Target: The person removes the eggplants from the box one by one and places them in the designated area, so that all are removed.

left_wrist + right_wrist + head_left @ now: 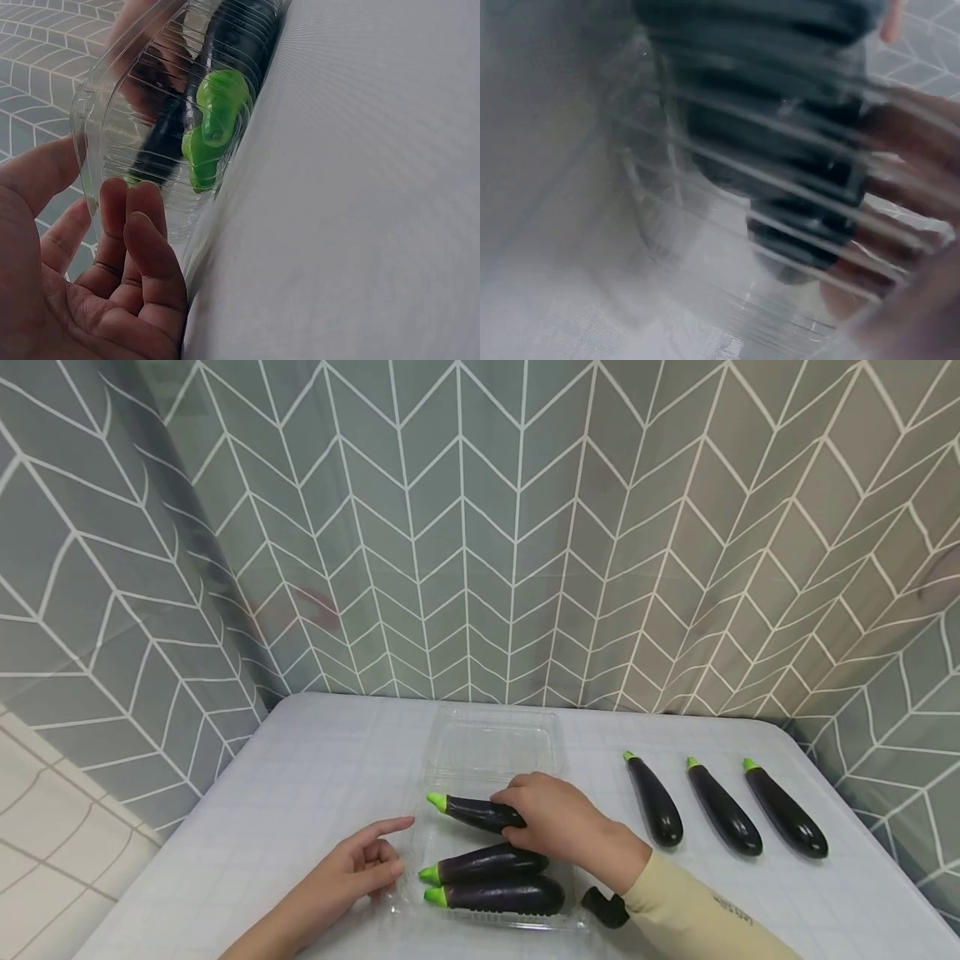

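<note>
My right hand (558, 822) grips the thick end of a dark purple eggplant (480, 812), whose green stem points left, over the back part of a clear plastic clamshell container (491, 777). Two more eggplants lie side by side at the front of its base, the middle eggplant (491, 864) and the front eggplant (506, 895). At the container's left side is my left hand (360, 868), index finger stretched to the rim and other fingers loosely bent. In the left wrist view, green stems (221, 105) show through the ribbed wall. The right wrist view is blurred.
On the white-covered table (322, 752), three eggplants lie apart at the right: a left one (656, 802), a middle one (726, 810) and a right one (787, 814). The container's lid (491, 735) lies back toward the patterned curtain (487, 543). A black object (606, 907) is beside the right sleeve.
</note>
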A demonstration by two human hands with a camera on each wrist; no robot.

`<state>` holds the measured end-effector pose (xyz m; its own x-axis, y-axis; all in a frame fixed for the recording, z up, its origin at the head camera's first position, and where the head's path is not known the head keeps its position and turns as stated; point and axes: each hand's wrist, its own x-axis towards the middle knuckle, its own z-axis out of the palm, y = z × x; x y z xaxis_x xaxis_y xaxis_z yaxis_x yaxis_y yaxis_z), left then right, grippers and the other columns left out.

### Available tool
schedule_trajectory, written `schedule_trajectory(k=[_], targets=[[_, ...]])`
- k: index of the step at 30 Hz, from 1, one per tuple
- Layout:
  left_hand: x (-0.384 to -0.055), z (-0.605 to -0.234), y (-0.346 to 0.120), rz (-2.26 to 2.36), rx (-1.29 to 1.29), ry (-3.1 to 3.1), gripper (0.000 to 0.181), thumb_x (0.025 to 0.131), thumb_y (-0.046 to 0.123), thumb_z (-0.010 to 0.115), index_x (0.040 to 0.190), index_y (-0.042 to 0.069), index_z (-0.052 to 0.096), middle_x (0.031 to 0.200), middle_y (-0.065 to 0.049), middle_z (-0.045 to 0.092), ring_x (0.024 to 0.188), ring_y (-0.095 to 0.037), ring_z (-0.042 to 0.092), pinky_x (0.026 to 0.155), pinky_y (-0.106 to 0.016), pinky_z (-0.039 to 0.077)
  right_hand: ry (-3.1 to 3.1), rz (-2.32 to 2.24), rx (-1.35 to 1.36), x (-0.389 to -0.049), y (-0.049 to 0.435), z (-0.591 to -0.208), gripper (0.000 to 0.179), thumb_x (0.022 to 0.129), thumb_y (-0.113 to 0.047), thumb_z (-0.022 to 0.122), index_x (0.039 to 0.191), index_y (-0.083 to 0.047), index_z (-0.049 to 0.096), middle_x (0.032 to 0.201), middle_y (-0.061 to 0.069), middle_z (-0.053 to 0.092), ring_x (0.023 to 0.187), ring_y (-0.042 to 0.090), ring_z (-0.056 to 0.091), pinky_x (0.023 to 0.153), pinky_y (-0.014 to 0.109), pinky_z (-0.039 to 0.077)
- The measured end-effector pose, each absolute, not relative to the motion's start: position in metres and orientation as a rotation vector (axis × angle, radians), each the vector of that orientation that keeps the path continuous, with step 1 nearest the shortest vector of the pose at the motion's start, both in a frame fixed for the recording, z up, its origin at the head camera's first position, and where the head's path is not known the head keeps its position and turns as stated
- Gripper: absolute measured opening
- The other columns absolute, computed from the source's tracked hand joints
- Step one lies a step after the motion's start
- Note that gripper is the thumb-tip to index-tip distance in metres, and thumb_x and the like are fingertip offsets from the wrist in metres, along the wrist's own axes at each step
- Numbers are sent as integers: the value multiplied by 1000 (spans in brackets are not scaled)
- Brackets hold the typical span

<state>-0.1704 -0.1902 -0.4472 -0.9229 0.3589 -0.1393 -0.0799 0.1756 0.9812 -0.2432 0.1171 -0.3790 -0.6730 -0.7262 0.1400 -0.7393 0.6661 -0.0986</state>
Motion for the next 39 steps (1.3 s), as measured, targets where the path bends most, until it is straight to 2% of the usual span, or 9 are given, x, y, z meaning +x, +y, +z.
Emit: schedule_trajectory(k=[6, 15, 22, 26, 29, 32, 39], targets=[[-170, -449, -189, 1812, 256, 2100, 60, 98, 20, 64, 151, 8, 38, 90, -9, 58, 76, -17, 55, 65, -28, 49, -2804, 412, 1176, -241, 123, -374, 39, 84, -26, 76, 121, -13, 71, 106, -2, 64, 89, 11, 59, 75, 29, 51], [-171, -449, -190, 1813, 254, 2098, 61, 98, 20, 64, 151, 7, 37, 91, -9, 58, 76, -17, 55, 65, -28, 49, -2796, 714, 1081, -244, 139, -373, 38, 82, -22, 77, 118, -13, 72, 99, -5, 63, 81, 9, 56, 69, 27, 48], [-172, -449, -191, 1816, 270, 2103, 61, 98, 19, 64, 151, 6, 37, 90, -9, 58, 75, -16, 55, 64, -28, 49, -2770, 792, 1067, -241, 147, -375, 37, 82, -21, 78, 117, -10, 72, 100, -2, 66, 82, 8, 61, 69, 26, 50], [-172, -449, -191, 1824, 293, 2098, 60, 99, 19, 63, 151, 6, 36, 90, -9, 58, 74, -15, 55, 64, -27, 48, -2779, 852, 1061, -240, 152, -375, 36, 83, -21, 77, 118, -11, 72, 100, -4, 69, 75, 3, 60, 62, 24, 49], [-172, -449, -191, 1826, 307, 2100, 60, 99, 18, 62, 151, 6, 36, 90, -8, 57, 73, -14, 55, 64, -27, 48, -2804, 893, 1019, -238, 155, -375, 37, 84, -23, 76, 120, -14, 71, 102, -8, 70, 77, 3, 61, 60, 24, 48], [-172, -449, -191, 1826, 306, 2100, 60, 99, 18, 63, 151, 5, 36, 90, -8, 57, 73, -14, 54, 64, -27, 48, -2818, 984, 983, -236, 157, -374, 40, 86, -25, 77, 124, -16, 68, 105, -8, 70, 84, 7, 64, 65, 25, 51], [-172, -450, -191, 1825, 302, 2096, 60, 99, 19, 63, 151, 6, 36, 90, -8, 57, 74, -15, 54, 64, -27, 48, -2857, 1302, 962, -231, 163, -372, 45, 89, -30, 75, 130, -15, 63, 113, 1, 68, 93, 14, 67, 74, 27, 54]])
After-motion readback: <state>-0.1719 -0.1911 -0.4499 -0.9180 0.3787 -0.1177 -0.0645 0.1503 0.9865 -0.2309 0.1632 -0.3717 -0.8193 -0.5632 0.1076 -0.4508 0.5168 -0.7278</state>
